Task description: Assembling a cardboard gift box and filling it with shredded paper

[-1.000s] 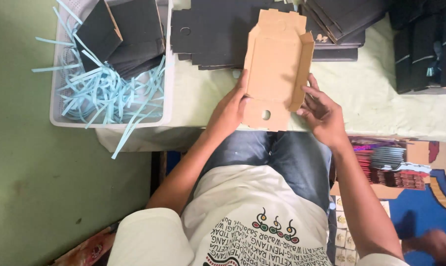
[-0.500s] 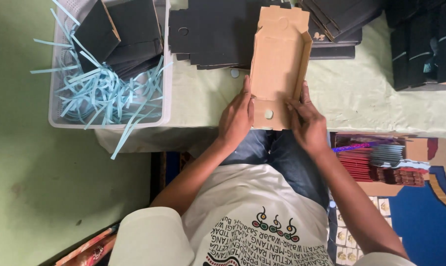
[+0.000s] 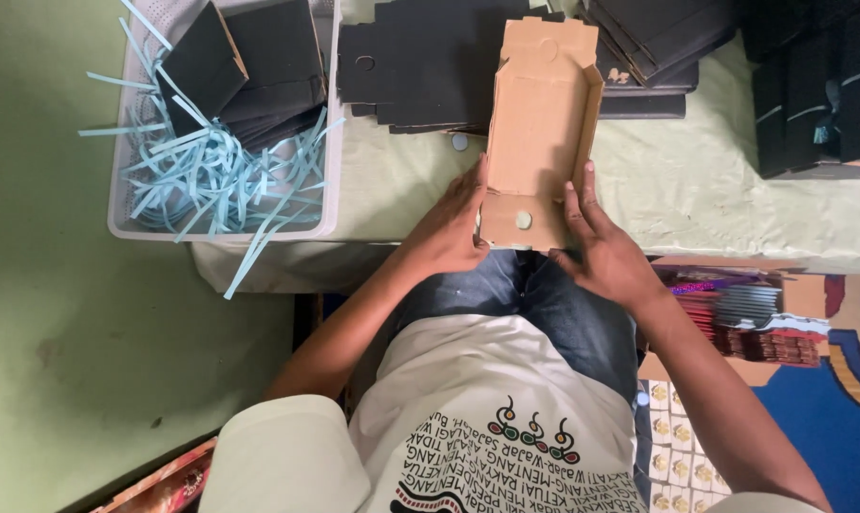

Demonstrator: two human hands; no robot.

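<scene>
- Pale green table [image 3: 696, 180] carrying black flats [image 3: 420, 66] at 12 o'clock, bin [image 3: 126, 223] at 9.
- Now squared upright: box [image 3: 542, 123], side walls raised, no longer tilted.
- Clamping near end: left hand [image 3: 449, 228], right hand [image 3: 605, 252], fingers together.

Both hands, left [image 3: 449, 228] and right [image 3: 605, 252], curl inward, fingers extended.

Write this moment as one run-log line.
left hand: holds cardboard box near end | right hand: holds other side | box: half-folded, on table

Bare cloth [image 3: 696, 180] right of box [image 3: 542, 114]; black stacks [image 3: 430, 66] behind.
</scene>
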